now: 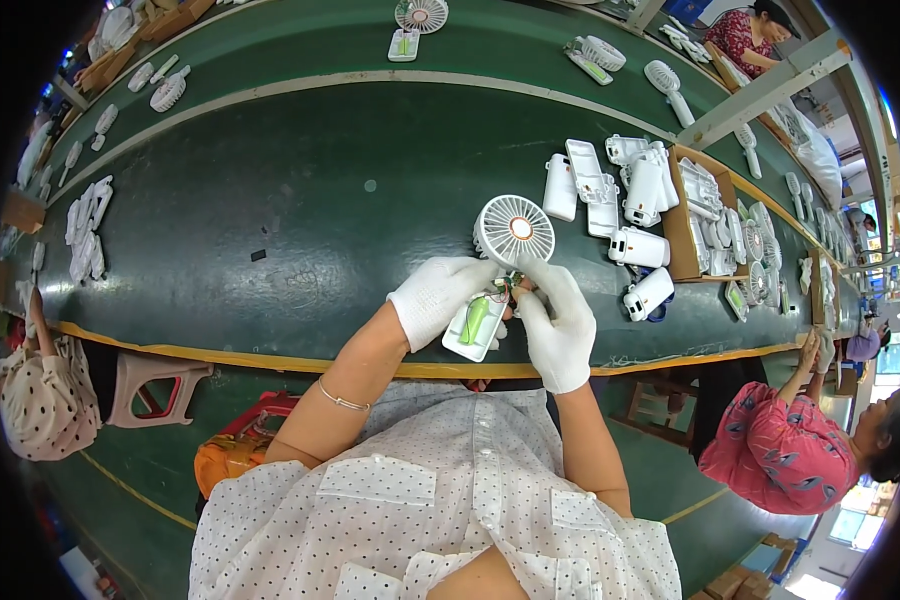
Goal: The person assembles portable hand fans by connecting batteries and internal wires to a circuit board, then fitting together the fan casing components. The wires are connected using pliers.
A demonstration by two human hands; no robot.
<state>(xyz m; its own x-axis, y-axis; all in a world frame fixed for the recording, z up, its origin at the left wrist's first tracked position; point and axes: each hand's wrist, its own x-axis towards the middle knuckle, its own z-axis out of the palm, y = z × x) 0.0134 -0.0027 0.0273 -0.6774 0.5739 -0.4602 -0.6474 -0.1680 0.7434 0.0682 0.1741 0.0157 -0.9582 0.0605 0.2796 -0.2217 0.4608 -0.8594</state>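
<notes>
At the near edge of the green belt, just past the yellow strip, a small white handheld fan is held between two white-gloved hands. The left hand is curled loosely about the open handle shell, where a green cell lies bare; the right hand is closed to a pinch at the neck, where thin wires seem to be gathered below the round grille — what exactly is pinched cannot be told.

The step in hand is judged to be the dressing of the wiring inside the open handle, before it is closed. A fine, steady tuck is called for next, so that nothing is trapped at the seam; a matching cover would then have to be fetched, probably from the pile at two o'clock.

Counted: one fan in hand, one green cell, two gloves. At two o'clock a loose heap of white housings is seen — roughly eight, though overlap hinders an exact count — beside a cardboard tray of further parts. At twelve o'clock one more fan is seen, and two others toward one o'clock. Two seated co-workers are flanking, at nine and four o'clock.
</notes>
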